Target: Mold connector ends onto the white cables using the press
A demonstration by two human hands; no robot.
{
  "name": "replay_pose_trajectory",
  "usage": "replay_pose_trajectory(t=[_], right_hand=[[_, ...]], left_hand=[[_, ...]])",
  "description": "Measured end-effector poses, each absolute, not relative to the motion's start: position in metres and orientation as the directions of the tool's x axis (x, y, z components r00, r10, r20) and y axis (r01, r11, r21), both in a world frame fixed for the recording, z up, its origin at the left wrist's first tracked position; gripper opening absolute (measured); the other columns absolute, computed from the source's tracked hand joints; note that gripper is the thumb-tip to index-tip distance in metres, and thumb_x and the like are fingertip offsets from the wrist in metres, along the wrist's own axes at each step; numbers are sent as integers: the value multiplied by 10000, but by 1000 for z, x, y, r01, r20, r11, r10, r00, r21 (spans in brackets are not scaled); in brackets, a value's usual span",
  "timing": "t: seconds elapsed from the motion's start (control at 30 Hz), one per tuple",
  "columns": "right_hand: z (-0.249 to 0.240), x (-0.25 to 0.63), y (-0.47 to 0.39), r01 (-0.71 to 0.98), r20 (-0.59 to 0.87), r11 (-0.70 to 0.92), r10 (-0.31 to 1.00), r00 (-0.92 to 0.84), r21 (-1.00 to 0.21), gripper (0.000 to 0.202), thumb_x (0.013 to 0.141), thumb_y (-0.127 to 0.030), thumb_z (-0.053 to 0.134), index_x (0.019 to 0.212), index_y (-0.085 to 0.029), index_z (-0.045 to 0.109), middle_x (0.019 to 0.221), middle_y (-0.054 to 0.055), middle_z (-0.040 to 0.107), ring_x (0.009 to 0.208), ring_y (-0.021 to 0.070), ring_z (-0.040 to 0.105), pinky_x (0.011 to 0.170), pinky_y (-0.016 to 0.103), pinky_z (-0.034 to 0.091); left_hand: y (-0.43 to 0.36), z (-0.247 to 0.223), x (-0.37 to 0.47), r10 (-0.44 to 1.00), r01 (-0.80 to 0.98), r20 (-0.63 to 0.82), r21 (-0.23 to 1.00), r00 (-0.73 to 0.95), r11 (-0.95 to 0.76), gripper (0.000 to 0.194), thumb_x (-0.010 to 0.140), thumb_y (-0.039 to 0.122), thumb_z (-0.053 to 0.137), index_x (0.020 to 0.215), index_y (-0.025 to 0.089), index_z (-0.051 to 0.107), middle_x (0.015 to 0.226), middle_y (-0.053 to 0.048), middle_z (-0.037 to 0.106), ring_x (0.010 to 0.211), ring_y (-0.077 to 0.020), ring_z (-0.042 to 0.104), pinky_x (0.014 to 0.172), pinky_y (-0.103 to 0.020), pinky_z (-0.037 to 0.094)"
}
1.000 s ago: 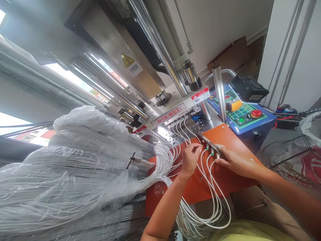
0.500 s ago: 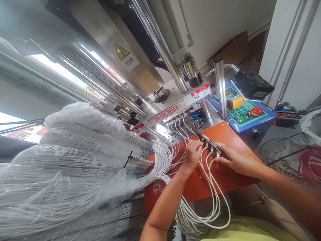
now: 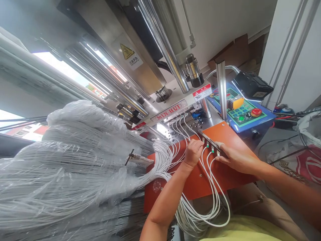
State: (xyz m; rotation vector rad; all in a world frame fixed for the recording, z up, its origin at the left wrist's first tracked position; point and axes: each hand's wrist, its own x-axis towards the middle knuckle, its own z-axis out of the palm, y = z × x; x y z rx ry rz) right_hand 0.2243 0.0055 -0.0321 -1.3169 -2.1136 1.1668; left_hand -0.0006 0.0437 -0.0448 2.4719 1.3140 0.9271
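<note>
A dark metal bar with slots (image 3: 211, 143) lies tilted over the orange board, with my right hand (image 3: 232, 158) gripping its near end, thumb on one side and fingers on the other. Small connectors with green parts (image 3: 212, 150) sit in a row along it, and white cables (image 3: 212, 179) loop down from them toward my lap. At the bar's far end, my left hand (image 3: 193, 152) is closed in a pinch on a white cable. Its fingers hide the cable's tip.
Under the press head (image 3: 168, 112), several white cables run into a metal fixture. A thick cable bundle (image 3: 162, 157) crosses the orange board (image 3: 238, 144), beside plastic-wrapped cables (image 3: 75, 160). A blue control box (image 3: 265, 118) with buttons stands at the right.
The view has shifted slightly. Both hands keep nearly the same place at the bar, with only a slight movement of the left fingers.
</note>
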Motion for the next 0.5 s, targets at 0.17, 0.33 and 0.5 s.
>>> replay_pose_trajectory(t=[0.17, 0.33, 0.5], right_hand=[[-34, 228, 2, 600, -105, 241, 869, -483, -763, 352, 896, -435, 499, 1177, -222, 499, 883, 57, 691, 792, 232, 643, 710, 302, 451], [-40, 236, -3, 753, -21, 359, 897, -443, -551, 300, 857, -374, 539, 1120, -232, 510, 965, 71, 685, 851, 250, 647, 699, 310, 441], [-50, 231, -3, 866, 3, 456, 885, -465, -204, 397, 844, -364, 588, 1161, -138, 510, 928, 144, 688, 710, 271, 667, 577, 323, 427]], left_hand=[[44, -53, 0, 745, 669, 500, 369, 442, -645, 183, 870, 70, 524, 873, 168, 679, 819, -44, 702, 781, -179, 563, 764, -317, 495], [41, -57, 13, 786, 705, 453, 382, 420, -597, 138, 841, 91, 591, 830, 179, 697, 796, -35, 693, 843, -186, 557, 748, -286, 487], [44, -50, 25, 871, 728, 350, 486, 346, -484, 112, 805, 105, 646, 786, 196, 708, 826, -29, 697, 883, -187, 542, 741, -275, 459]])
